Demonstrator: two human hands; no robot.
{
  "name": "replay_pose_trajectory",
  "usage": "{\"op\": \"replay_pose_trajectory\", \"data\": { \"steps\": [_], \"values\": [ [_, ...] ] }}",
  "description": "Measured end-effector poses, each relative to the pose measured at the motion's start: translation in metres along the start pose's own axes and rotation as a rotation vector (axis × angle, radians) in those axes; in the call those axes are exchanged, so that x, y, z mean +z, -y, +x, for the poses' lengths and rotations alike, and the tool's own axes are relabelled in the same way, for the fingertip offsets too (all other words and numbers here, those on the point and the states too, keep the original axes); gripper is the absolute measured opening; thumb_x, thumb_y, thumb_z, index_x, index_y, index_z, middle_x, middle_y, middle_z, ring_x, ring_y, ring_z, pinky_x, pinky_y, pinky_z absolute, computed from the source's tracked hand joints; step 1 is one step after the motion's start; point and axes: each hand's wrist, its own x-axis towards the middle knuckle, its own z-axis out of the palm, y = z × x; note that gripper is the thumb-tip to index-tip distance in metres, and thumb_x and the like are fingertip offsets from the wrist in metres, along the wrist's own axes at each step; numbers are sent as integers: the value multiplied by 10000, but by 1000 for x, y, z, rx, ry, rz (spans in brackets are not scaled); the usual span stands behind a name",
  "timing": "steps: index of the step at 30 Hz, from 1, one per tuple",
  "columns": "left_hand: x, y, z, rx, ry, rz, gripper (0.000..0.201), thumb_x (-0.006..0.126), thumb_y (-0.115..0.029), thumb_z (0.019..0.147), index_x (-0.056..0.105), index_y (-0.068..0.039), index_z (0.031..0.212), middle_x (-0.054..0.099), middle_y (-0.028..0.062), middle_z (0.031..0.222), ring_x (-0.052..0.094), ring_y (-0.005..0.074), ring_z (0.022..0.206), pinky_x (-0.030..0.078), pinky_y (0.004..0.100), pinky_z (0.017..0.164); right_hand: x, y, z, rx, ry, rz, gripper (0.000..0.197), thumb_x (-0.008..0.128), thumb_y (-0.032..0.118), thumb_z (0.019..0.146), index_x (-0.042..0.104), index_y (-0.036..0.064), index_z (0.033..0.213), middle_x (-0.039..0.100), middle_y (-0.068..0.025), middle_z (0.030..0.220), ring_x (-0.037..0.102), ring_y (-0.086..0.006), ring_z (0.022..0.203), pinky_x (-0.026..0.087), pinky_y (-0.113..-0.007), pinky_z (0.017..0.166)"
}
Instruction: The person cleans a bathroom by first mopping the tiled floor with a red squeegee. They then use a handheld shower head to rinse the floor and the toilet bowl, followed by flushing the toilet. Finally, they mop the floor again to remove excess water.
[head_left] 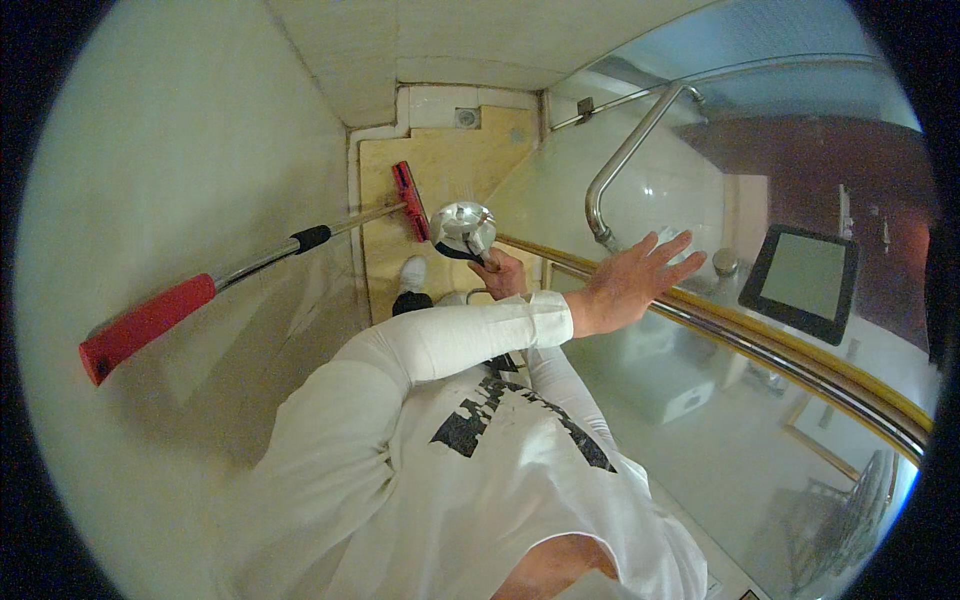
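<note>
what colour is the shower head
The shower head is mostly shiny silver, seen best in the head view.

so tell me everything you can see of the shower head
The shower head is round and shiny silver, like chrome, with mirror-like reflections and a dark band along its lower edge. Its domed back seems to face the camera, so the spray face is hidden. The right hand grips its handle, covering most of it, and holds it over the yellowish floor. Faint streaks beyond it may be water.
</note>
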Motion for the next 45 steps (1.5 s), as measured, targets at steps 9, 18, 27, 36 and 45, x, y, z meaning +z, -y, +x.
{"op": "replay_pose_trajectory", "data": {
  "steps": [9, 18, 27, 36, 45],
  "values": [
    [-50, 42, 8, 47, 64, -70, 825, 630, -65, 729, 253, -230, 1444, 259, 88, 1497, 421, 357, 1260, 426, 409, 999, -22, 4, 6, 166, 82, 96, 198, 720, 199, 793, 639, 28, 848, 523, -23, 648, 452, -138, 618, 408, -301, 582],
    [-160, 139, -2, 168, 11, -79, 791, 619, -106, 712, 306, -233, 1427, 370, 60, 1439, 475, 268, 1223, 463, 378, 952, -15, -35, -41, 321, -130, -113, 248, 719, 180, 780, 568, 9, 683, 503, -24, 602, 445, -115, 592, 411, -298, 570],
    [-361, 277, 22, -365, 17, -102, 323, 678, -240, 825, 610, -24, 1056, 675, 67, 917, 618, 149, 778, 499, 307, 716, 54, -6, -57, 886, -585, 201, 341, 750, 210, 751, 476, 63, 611, 536, -25, 606, 472, -117, 548, 385, -278, 518],
    [-592, 481, 155, -287, -223, 82, 348, 681, -149, 839, 611, 8, 1142, 652, 79, 1057, 598, 140, 943, 463, 266, 848, 131, 27, 6, 1017, -1088, 389, 332, 708, 276, 770, 511, 71, 600, 533, -47, 581, 483, -166, 524, 383, -327, 521],
    [-714, 671, 229, -704, -60, 667, 836, 707, -561, 717, 513, 115, 1170, 560, 221, 1188, 524, 321, 1112, 395, 372, 952, 166, 59, 124, 1188, -1405, 214, 379, 708, 329, 778, 558, 16, 623, 547, -73, 532, 514, -177, 480, 403, -339, 493]
  ]
}}
